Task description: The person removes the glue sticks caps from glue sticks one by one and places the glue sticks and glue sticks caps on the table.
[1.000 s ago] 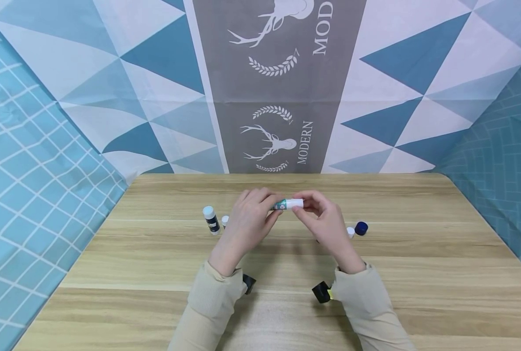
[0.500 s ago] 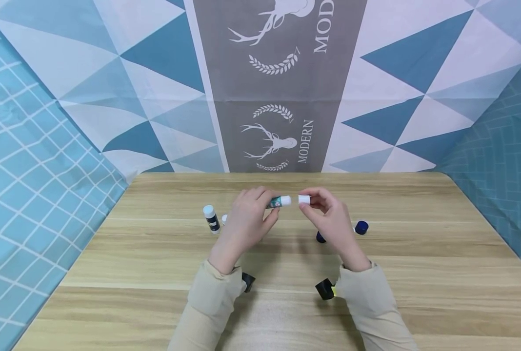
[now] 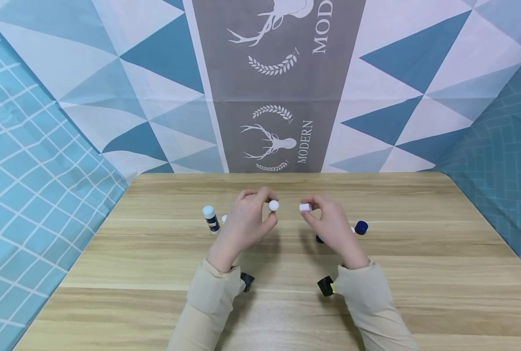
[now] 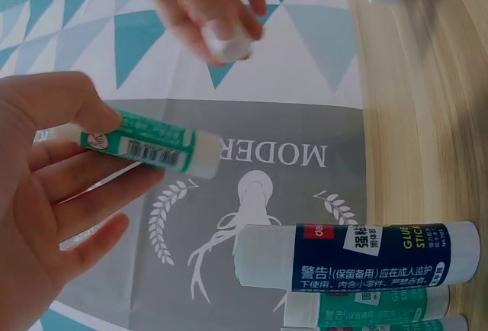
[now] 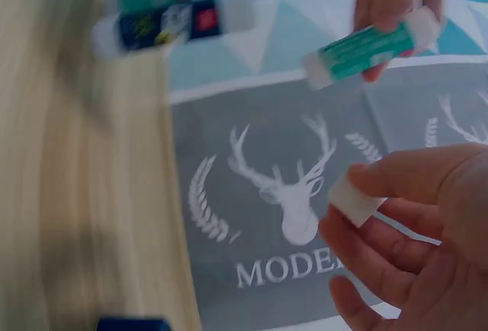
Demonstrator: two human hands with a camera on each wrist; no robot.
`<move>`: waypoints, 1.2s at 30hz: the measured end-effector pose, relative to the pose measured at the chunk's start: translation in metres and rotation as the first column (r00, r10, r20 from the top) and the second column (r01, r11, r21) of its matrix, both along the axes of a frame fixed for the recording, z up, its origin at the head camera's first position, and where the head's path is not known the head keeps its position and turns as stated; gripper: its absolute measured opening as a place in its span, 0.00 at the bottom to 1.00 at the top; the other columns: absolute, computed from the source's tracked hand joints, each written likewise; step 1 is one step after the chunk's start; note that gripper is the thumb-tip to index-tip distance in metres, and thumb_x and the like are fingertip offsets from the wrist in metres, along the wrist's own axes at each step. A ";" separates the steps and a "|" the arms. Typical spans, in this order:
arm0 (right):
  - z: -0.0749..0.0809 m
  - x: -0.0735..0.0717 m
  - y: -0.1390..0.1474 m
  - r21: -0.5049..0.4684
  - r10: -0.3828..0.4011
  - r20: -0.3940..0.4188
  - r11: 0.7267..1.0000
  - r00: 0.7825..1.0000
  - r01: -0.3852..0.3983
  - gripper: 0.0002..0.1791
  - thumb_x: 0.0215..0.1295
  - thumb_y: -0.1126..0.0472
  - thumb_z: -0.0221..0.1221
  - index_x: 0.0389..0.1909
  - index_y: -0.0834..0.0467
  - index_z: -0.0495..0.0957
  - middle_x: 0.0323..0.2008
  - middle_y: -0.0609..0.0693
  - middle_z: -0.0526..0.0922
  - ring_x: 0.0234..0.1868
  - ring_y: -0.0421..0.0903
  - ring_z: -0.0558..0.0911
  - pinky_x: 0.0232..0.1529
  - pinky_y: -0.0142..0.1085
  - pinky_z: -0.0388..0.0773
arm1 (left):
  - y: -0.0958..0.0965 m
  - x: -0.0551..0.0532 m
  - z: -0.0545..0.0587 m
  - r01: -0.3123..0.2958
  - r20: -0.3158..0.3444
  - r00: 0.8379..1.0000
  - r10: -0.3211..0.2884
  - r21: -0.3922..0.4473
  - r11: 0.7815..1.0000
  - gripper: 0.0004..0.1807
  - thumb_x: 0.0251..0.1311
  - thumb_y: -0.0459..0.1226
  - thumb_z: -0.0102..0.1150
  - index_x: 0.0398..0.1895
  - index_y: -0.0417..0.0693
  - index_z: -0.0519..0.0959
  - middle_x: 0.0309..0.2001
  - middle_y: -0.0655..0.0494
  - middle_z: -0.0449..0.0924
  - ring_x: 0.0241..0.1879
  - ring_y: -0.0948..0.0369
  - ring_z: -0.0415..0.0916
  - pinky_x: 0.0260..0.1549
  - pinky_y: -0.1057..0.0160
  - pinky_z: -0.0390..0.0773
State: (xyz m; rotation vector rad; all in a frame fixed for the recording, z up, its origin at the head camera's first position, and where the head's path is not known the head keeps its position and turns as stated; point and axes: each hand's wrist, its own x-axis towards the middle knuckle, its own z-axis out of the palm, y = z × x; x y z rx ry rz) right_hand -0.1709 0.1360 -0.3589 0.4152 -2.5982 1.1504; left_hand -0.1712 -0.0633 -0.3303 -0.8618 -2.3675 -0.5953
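My left hand (image 3: 245, 222) pinches a green glue stick (image 4: 152, 146) between thumb and fingers, above the table. In the head view its white end points up at the camera, and the hand hides the rest. My right hand (image 3: 330, 228) pinches a small white cap (image 3: 305, 207) a short way to the right, apart from the glue stick. The right wrist view shows that cap (image 5: 357, 200) between thumb and fingertips, with the green glue stick (image 5: 370, 50) beyond it.
Left of my left hand stands a navy glue stick (image 3: 211, 220); green ones (image 4: 381, 308) stand beside it, partly hidden in the head view. Behind my right wrist are a navy cap (image 3: 361, 227), another navy one (image 3: 319, 239) and a bit of white. A patterned cloth (image 3: 273, 87) backs the table.
The white cap has come off the green glue stick in my right hand. Since then, my left hand has tilted the stick so its end faces up, and the right hand has lowered slightly.
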 end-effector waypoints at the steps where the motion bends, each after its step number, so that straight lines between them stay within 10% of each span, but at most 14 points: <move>1: -0.001 0.000 0.000 0.039 -0.009 -0.003 0.999 1.000 0.010 0.12 0.57 0.63 0.60 0.43 0.62 0.77 0.39 0.55 0.79 0.41 0.51 0.78 0.44 0.45 0.73 | 0.000 0.000 0.000 -0.001 0.016 1.000 0.001 -0.013 1.000 0.11 0.43 0.30 0.57 0.33 0.48 0.72 0.29 0.60 0.81 0.28 0.64 0.77 0.51 0.60 0.68; 14: -0.018 -0.007 0.000 0.400 -0.005 0.023 0.917 1.000 -0.005 0.07 0.53 0.59 0.64 0.33 0.55 0.80 0.32 0.48 0.81 0.35 0.46 0.78 0.47 0.51 0.67 | 0.000 -0.005 -0.011 0.005 0.249 0.968 0.033 -0.154 0.988 0.11 0.41 0.34 0.59 0.29 0.52 0.70 0.29 0.63 0.74 0.38 0.61 0.73 0.54 0.51 0.64; 36: -0.036 -0.008 -0.001 0.506 0.029 0.165 0.855 0.986 -0.109 0.06 0.49 0.68 0.60 0.25 0.53 0.76 0.27 0.45 0.78 0.36 0.47 0.78 0.58 0.58 0.58 | -0.003 -0.011 -0.029 -0.042 0.340 0.926 0.161 -0.330 0.943 0.05 0.46 0.32 0.62 0.27 0.50 0.79 0.47 0.52 0.76 0.54 0.52 0.68 0.59 0.50 0.58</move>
